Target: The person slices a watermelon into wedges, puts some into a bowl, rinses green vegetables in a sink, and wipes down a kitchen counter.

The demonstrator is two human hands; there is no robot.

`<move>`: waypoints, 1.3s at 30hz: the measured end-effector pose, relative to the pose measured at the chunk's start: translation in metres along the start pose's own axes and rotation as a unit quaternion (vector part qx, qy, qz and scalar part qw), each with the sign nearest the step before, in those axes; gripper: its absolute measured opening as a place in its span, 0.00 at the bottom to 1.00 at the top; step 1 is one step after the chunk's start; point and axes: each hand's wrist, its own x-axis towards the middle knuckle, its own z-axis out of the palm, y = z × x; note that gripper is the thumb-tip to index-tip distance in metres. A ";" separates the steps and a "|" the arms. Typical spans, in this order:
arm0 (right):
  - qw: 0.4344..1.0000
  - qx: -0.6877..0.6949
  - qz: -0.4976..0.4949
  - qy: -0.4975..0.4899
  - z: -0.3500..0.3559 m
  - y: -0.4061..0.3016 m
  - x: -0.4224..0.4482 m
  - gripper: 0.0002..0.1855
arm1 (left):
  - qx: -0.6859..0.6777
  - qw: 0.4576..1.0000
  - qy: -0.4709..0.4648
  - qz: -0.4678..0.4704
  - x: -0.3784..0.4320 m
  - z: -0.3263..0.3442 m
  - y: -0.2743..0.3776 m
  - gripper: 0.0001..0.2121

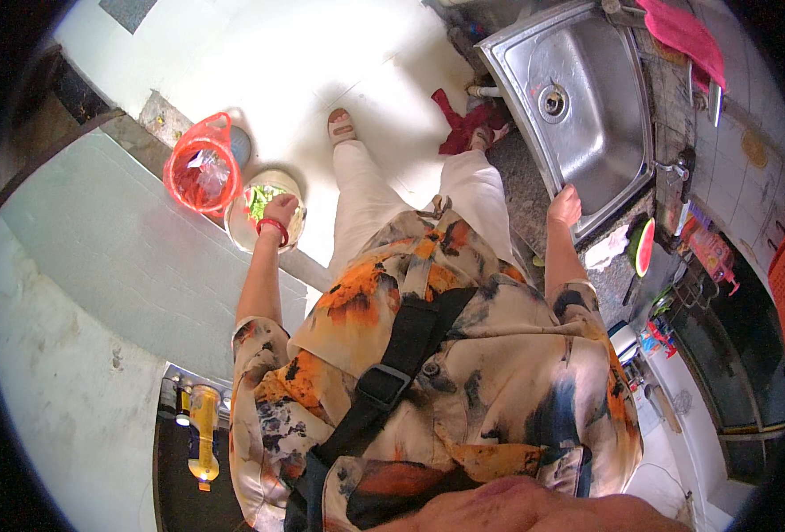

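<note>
My left hand, with a red bracelet at the wrist, is at a pale bucket. Green scraps and a few red bits lie inside it. The fingers are curled, and whether anything is between them is hidden. On the other side, my right hand is closed at the near front corner of a stainless steel sink, with its fingers over the rim. The basin shows a round drain. Beyond that hand, a cut watermelon piece lies on the counter beside a white cloth or paper.
A bin lined with a red plastic bag stands beside the bucket. Dark red cloth lies by my right foot. A faucet borders the sink; a pink towel hangs beyond. At lower left is a yellow bottle.
</note>
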 end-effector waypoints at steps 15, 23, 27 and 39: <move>1.000 -0.007 -0.015 0.014 0.001 -0.011 -0.004 0.27 | -0.074 0.981 0.037 -0.175 -0.035 -0.027 -0.039 0.12; 0.999 0.003 -0.011 0.038 0.006 -0.007 -0.010 0.25 | -0.077 0.994 0.068 -0.040 -0.033 -0.018 0.009 0.11; 0.999 -0.002 -0.012 0.045 0.002 -0.005 -0.014 0.24 | -0.093 0.991 0.063 -0.070 -0.054 -0.014 0.040 0.09; 0.999 0.013 -0.013 0.046 -0.004 -0.017 -0.015 0.26 | 0.129 0.990 0.048 -0.013 0.016 -0.066 0.001 0.13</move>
